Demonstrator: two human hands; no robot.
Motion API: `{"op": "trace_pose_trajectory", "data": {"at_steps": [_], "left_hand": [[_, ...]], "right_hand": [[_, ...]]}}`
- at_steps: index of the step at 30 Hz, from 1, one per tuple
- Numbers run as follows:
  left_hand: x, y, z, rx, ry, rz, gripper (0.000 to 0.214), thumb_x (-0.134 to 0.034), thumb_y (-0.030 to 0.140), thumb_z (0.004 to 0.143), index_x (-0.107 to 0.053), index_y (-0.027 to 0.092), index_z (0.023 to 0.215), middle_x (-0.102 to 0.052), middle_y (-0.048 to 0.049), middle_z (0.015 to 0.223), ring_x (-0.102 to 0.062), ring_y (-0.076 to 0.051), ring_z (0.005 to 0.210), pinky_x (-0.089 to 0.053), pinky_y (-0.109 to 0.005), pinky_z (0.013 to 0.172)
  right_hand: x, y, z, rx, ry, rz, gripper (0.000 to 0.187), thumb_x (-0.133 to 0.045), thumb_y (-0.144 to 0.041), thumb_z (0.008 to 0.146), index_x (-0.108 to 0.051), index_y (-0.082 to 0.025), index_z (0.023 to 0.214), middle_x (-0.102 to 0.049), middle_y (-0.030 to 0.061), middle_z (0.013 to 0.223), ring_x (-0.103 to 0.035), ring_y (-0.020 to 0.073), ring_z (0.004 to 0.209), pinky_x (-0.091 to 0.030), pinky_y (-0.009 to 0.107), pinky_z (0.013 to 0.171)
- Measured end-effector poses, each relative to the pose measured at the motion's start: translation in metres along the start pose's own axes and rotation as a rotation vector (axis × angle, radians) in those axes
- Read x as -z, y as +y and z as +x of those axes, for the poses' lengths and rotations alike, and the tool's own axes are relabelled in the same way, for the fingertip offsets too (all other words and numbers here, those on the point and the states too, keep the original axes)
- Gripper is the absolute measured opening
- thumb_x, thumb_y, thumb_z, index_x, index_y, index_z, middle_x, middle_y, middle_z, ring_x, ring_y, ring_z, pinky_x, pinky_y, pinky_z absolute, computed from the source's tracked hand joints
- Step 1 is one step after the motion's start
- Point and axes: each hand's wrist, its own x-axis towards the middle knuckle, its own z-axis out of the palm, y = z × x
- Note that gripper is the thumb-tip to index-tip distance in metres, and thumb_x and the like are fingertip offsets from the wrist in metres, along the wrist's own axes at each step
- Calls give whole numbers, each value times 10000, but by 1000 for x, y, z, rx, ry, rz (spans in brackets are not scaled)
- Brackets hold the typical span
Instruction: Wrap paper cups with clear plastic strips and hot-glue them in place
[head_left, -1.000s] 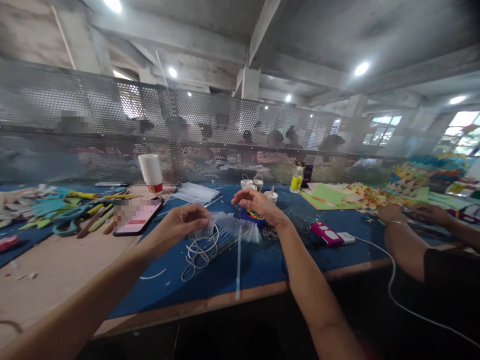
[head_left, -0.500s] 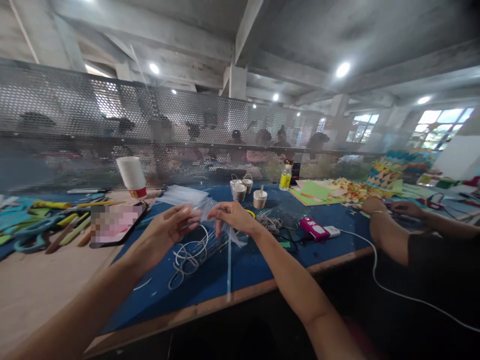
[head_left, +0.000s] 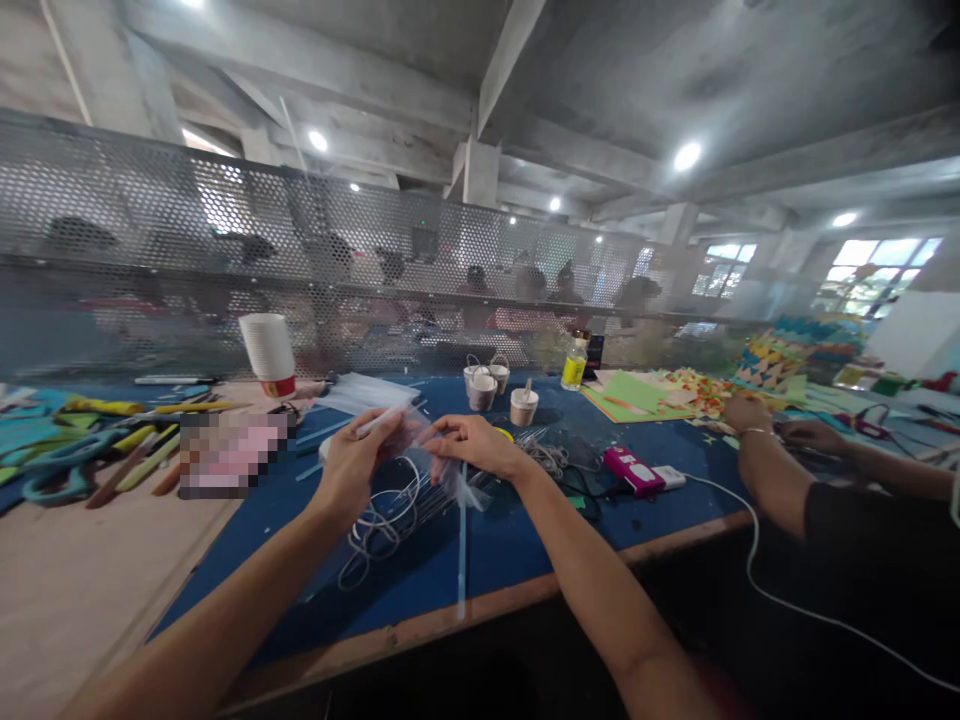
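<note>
A sheer, translucent whitish material (head_left: 409, 428), plastic film or thin netting, spans the space between my two hands above the blue table. My left hand (head_left: 351, 462) pinches its left side between thumb and fingers. On the other side, my right hand (head_left: 478, 445) has closed fingers on the same material, and a crumpled end (head_left: 466, 490) hangs below them. A narrow pale strip (head_left: 462, 570) runs from under my right hand toward the table's front edge. Beneath my hands lie loops of white cord (head_left: 375, 530) and thin wires. Stacked translucent sheets (head_left: 367, 392) rest just behind my left hand.
Scissors (head_left: 64, 480) and other tools lie left, near a pixelated phone-like object (head_left: 236, 455) and stacked paper cups (head_left: 268, 355). Behind my hands stand small buckets (head_left: 481, 388) and a bottle (head_left: 574, 365). A pink device (head_left: 632, 470) trails a white cable; a co-worker's hands (head_left: 746, 412) are right.
My left hand has turned and closed on the translucent material, its fingers looser before. My right hand stays nearly in place. The view has shifted slightly.
</note>
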Motion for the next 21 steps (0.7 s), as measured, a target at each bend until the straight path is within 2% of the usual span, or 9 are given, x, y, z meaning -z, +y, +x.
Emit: {"op": "trace_pose_trajectory", "data": {"at_steps": [3, 6, 11, 14, 16, 21], "left_hand": [[8, 2, 4, 11, 35, -55, 294, -815, 373, 748, -740, 171, 947, -787, -26, 818, -744, -167, 787, -585, -250, 769], [11, 4, 6, 21, 59, -100, 250, -789, 339, 773, -737, 165, 944, -788, -32, 800, -749, -158, 765, -590, -241, 757], [11, 1, 7, 53, 70, -138, 198, -801, 273, 748, -741, 147, 888, -779, -39, 747, -743, -157, 711, -588, -226, 674], [11, 0, 8, 42, 74, -158, 207, -819, 261, 729, -739, 150, 884, -773, -27, 734, -737, -149, 695, -586, -220, 669], [13, 1, 9, 28, 77, -171, 218, -826, 261, 722, -737, 154, 889, -775, -22, 746, -735, -142, 693, -587, -220, 681], [18, 4, 11, 6, 81, -194, 222, -806, 260, 740, -738, 144, 916, -780, -36, 792, -731, -134, 711, -586, -220, 695]], "right_hand": [[4, -7, -5, -32, -22, -5, 404, -762, -489, 828, -659, -184, 1073, -741, 15, 711, -720, 178, 666, -541, 291, 702], [6, -11, -6, -55, -9, 0, 370, -757, -494, 828, -653, -182, 998, -734, 17, 675, -711, 176, 626, -526, 274, 634], [5, -13, -5, -31, -11, -6, 343, -740, -489, 845, -654, -171, 943, -744, 17, 698, -721, 162, 655, -528, 268, 691], [6, -13, -7, -37, -93, 10, 331, -735, -460, 859, -656, -166, 987, -745, 17, 713, -724, 156, 646, -537, 263, 684], [7, -14, -8, -49, -125, 29, 352, -745, -446, 853, -650, -165, 1040, -742, 15, 715, -706, 147, 591, -543, 255, 627], [13, -14, -11, -40, -69, 90, 573, -775, -421, 833, -553, -204, 1315, -747, -4, 717, -648, 120, 472, -535, 224, 495]]}}
